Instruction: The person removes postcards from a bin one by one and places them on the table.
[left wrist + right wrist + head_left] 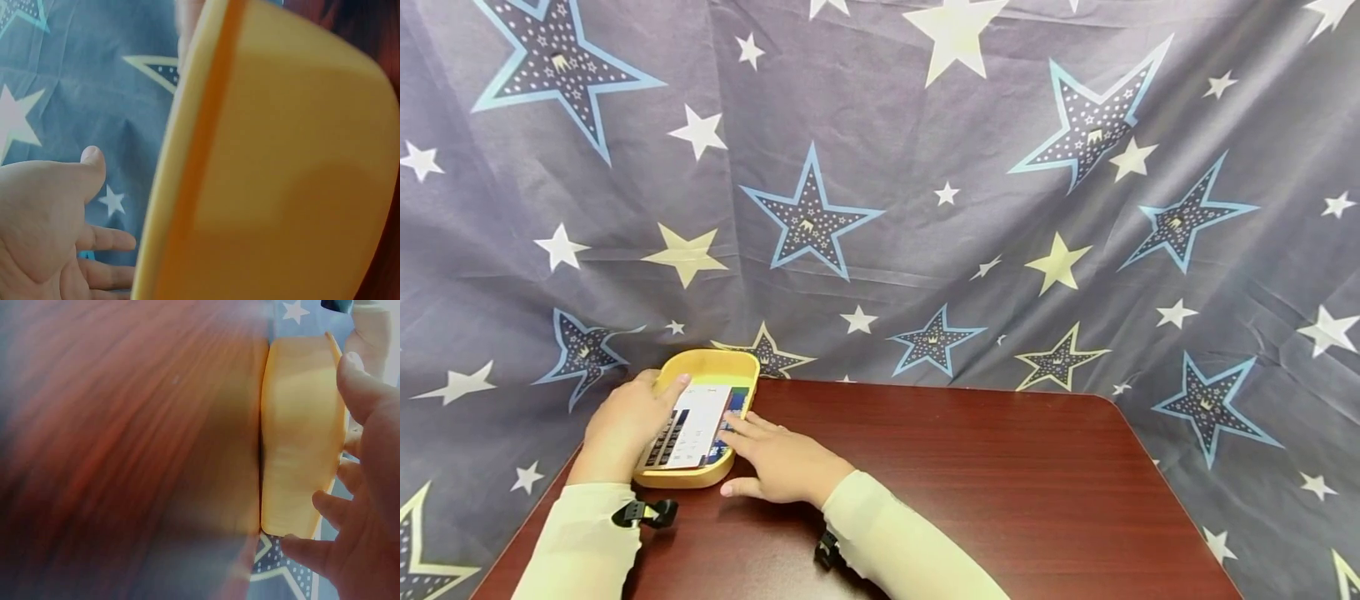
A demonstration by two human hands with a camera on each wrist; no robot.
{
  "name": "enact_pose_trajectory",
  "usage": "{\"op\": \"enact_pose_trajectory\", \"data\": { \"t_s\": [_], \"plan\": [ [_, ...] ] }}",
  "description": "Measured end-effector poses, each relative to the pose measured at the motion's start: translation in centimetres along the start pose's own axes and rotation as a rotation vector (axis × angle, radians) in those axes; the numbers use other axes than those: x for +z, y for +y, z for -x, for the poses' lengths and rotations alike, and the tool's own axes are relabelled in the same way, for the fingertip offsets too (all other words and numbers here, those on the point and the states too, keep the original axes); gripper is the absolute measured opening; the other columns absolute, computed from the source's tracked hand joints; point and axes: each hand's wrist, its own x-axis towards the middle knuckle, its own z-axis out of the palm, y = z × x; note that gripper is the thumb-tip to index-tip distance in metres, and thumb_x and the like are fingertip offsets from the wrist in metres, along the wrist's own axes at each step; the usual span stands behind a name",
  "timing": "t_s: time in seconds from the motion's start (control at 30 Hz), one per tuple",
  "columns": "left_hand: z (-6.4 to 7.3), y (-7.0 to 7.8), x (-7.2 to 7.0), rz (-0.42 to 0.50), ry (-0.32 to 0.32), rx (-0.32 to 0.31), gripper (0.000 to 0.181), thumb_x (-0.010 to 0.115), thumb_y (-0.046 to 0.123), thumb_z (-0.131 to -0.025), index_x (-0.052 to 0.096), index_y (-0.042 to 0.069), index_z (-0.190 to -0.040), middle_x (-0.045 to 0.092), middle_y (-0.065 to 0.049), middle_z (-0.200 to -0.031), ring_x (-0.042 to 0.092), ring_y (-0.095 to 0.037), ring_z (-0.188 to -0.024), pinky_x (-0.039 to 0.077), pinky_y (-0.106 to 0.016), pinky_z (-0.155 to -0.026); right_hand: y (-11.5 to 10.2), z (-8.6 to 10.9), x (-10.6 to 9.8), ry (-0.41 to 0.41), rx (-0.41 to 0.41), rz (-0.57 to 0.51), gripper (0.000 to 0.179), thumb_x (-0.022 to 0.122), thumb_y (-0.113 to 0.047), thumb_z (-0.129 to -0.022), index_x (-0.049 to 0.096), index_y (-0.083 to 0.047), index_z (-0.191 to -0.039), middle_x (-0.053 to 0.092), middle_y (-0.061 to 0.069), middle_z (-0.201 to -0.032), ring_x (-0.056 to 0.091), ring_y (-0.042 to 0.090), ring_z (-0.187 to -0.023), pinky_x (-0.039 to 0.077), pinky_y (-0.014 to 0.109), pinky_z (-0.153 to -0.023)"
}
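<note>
A yellow plastic tray [703, 477] sits at the far left of the table. Flat printed cards or papers lie in it: a white one [703, 417] with a dark printed block on top, and blue ones [739, 402] showing at its right edge. My left hand [628, 421] reaches over the tray's left side, thumb above the papers; in the left wrist view its fingers [115, 239] are spread beside the rim. On the tray's right side, my right hand [782, 458] has its fingers extended at the rim, thumb apart near the table.
The reddish-brown wooden table [985, 475] extends to the right of the tray. A grey cloth with stars [880, 208] hangs right behind the table's back edge. Black straps with small devices [643, 512] are on both wrists.
</note>
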Motion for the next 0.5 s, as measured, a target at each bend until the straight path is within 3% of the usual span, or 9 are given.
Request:
{"op": "enact_pose_trajectory", "data": {
  "t_s": [0.1,0.2,0.37,0.5],
  "plan": [
    [0.0,0.5,0.3,0.038,-0.021,0.010,0.109,0.026,0.079,-0.113,0.035,-0.016,-0.166,0.044,-0.048,-0.163,0.046,-0.071,-0.146,0.041,-0.087,-0.117,0.6,0.8,-0.2,0.016,0.008,0.007,0.082,0.050,-0.068,-0.115,0.034,-0.021,-0.180,0.019,-0.004,-0.192,0.017,0.014,-0.178,0.025,0.028,-0.142],
    [0.0,1.0,0.7,0.063,-0.033,0.026,0.106,0.029,0.079,-0.113,0.039,-0.014,-0.165,0.050,-0.045,-0.160,0.053,-0.067,-0.143,0.044,-0.084,-0.117,1.3,1.7,-0.4,0.039,0.034,0.007,0.076,0.049,-0.063,-0.117,0.039,-0.018,-0.178,0.026,0.000,-0.190,0.024,0.014,-0.176,0.025,0.025,-0.141],
    [0.2,2.5,1.2,0.083,-0.035,0.080,0.097,0.034,0.073,-0.116,0.048,-0.011,-0.162,0.060,-0.041,-0.154,0.060,-0.063,-0.138,0.048,-0.081,-0.116,2.3,2.9,-1.0,0.118,0.070,-0.009,0.062,0.053,-0.046,-0.121,0.049,-0.012,-0.172,0.047,0.007,-0.180,0.046,0.018,-0.168,0.037,0.030,-0.138],
    [0.5,4.5,2.1,0.104,-0.030,0.119,0.090,0.043,0.069,-0.116,0.054,-0.009,-0.158,0.066,-0.038,-0.149,0.064,-0.060,-0.135,0.052,-0.078,-0.114,3.6,4.0,-1.7,0.193,0.118,-0.039,0.054,0.064,-0.036,-0.117,0.059,-0.010,-0.165,0.068,0.008,-0.162,0.065,0.017,-0.150,0.049,0.030,-0.130]
  ]
}}
